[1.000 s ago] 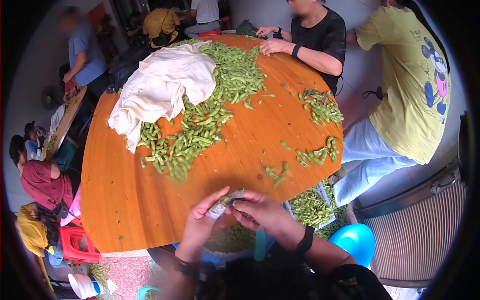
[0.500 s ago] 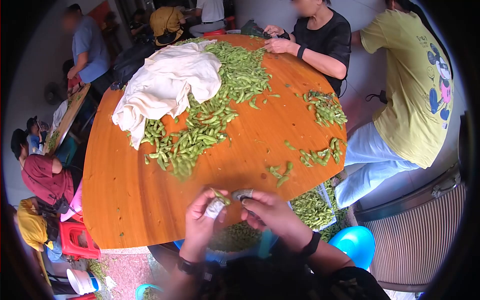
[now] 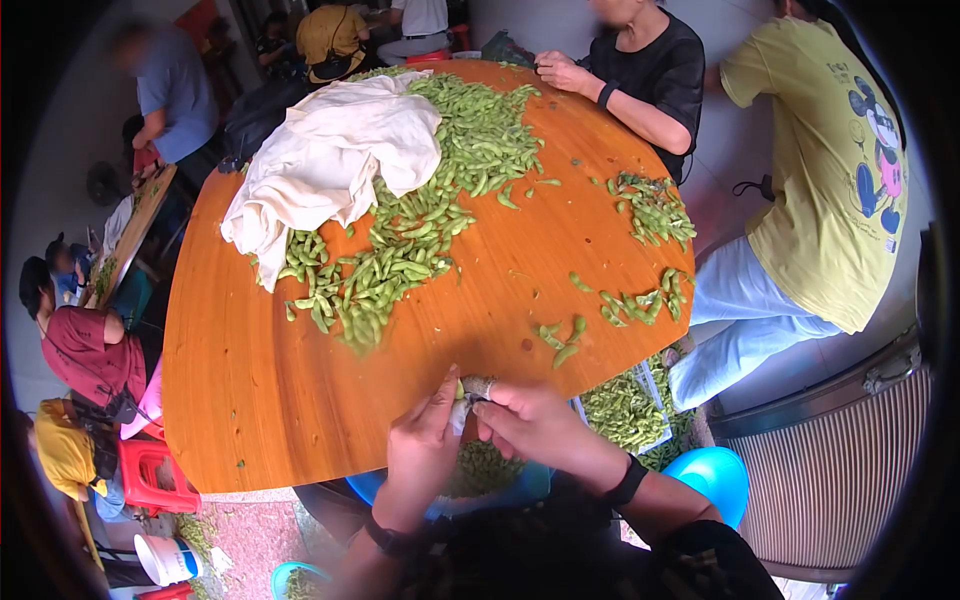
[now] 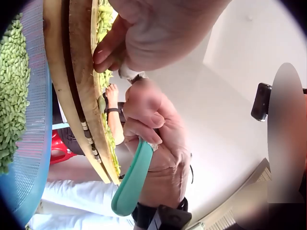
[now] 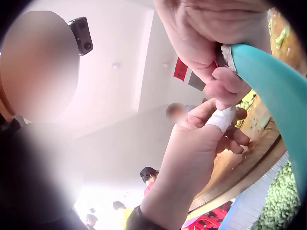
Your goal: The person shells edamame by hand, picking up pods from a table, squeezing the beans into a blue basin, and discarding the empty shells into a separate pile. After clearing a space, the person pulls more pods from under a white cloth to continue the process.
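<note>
Over the table's near edge, my left hand pinches a green soybean pod, mostly hidden by the fingers. White tape wraps the left thumb. My right hand meets it at the fingertips. The right fingers curl round a tool with a teal handle, which sticks out below the palm; its working end is hidden in the hand. A grey wrap covers a right fingertip. Beneath both hands is a blue basket with shelled green beans in it.
Pods lie heaped on the round wooden table, partly under a white cloth. Smaller pod piles are at the right. A crate of pods and a blue basin stand right, below the table. Several people are around.
My hands parted half a second ago, showing the pod in the left fingers. Now they are together again at the fingertips, with the left hand shifted right.
</note>
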The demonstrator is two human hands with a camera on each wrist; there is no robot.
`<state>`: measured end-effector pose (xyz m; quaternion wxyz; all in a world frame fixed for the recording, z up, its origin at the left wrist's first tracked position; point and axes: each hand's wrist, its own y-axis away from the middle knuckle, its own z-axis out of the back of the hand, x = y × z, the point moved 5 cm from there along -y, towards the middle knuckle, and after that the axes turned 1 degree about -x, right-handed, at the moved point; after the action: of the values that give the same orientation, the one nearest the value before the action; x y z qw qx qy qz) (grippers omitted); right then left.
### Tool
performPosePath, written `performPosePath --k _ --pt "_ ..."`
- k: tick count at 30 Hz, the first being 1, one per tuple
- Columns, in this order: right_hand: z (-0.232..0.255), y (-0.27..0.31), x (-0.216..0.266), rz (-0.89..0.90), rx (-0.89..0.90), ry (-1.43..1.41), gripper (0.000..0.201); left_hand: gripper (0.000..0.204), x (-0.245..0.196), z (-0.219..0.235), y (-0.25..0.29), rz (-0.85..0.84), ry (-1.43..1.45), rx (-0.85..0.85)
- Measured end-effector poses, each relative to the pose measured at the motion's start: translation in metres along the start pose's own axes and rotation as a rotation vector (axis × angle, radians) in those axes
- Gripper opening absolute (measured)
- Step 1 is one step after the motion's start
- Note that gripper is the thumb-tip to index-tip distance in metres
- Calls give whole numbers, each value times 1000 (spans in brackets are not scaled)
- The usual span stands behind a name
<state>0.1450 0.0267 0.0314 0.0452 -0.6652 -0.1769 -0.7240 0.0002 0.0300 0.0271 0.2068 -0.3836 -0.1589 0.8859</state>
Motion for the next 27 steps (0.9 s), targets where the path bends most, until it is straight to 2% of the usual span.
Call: performPosePath --k 6,11,12,13,14,16,17,19,20,22,23,25,26,27 --pt "-4 -1 -9 3 -25 -28 20 40 1 -2 2 -18 45 -70" --pt "-6 -7 -17 147 -127 11 15 38 8 -3 6 7 74 -38" --pt "-6 -8 -18 146 -127 10 15 36 18 -8 9 131 222 -7" --pt "-7 -10 -23 88 -100 -106 13 34 25 -12 12 255 371 23" --pt "-7 -11 -26 30 -73 -221 12 34 25 -11 12 256 371 24" --pt "-5 -11 -26 -43 -29 -326 12 31 29 -14 14 428 753 82" --pt "-5 -11 -27 -115 16 -431 12 31 29 -8 11 430 754 81" --pt "-3 -13 -25 -178 19 -441 13 30 30 -6 7 682 1094 202" --pt "-2 -14 -25 -234 23 -449 14 30 28 -4 3 682 1094 201" --pt "1 -14 -20 -250 73 -425 15 24 28 -5 -1 812 1169 194" --pt "2 -15 -20 -209 60 -399 15 24 26 -7 -1 809 1170 192" --pt "0 -14 -20 -171 49 -374 14 24 22 -8 -3 655 926 164" --pt "-1 -13 -19 -125 3 -325 14 24 21 -12 0 658 926 164" --pt "-2 -12 -18 -80 -40 -276 13 27 20 -11 -1 537 755 131"
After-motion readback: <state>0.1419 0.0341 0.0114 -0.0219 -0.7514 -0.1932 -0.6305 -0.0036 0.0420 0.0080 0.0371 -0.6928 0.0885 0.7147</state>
